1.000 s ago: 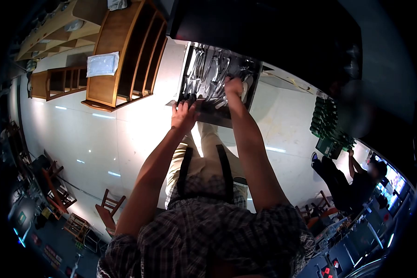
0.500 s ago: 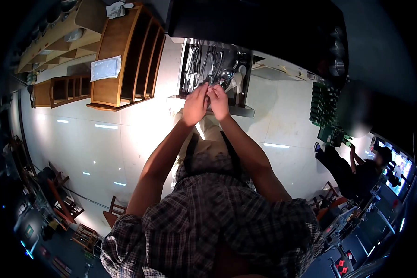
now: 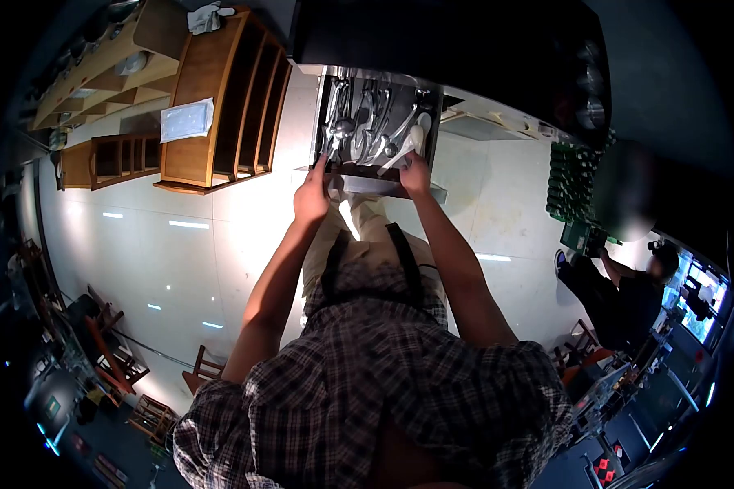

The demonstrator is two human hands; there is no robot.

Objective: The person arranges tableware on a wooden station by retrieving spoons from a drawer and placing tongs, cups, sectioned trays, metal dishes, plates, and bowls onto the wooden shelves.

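An open drawer [image 3: 375,184] in front of me holds several metal spoons, a ladle [image 3: 343,127] on the left and a pale spoon [image 3: 406,149] on the right. My left hand [image 3: 311,198] is closed over the drawer's front at its left end, with fingertips just inside. Toward the right end, my right hand [image 3: 416,174] is closed over the same front, close to the pale spoon's handle. Parts of the fingers on both hands are hidden or too dark to make out.
A dark counter [image 3: 448,37] extends above the drawer. Left stands a wooden shelf unit [image 3: 196,81] with a pale packet [image 3: 186,121] on it. Green bottles [image 3: 569,181] are stacked at right, near a person in dark clothes [image 3: 628,297]. Wooden chairs stand behind me.
My hands have parted from over the drawer's middle, the left to the left end and the right to the right end. The utensils lie differently, with the pale spoon now slanted.
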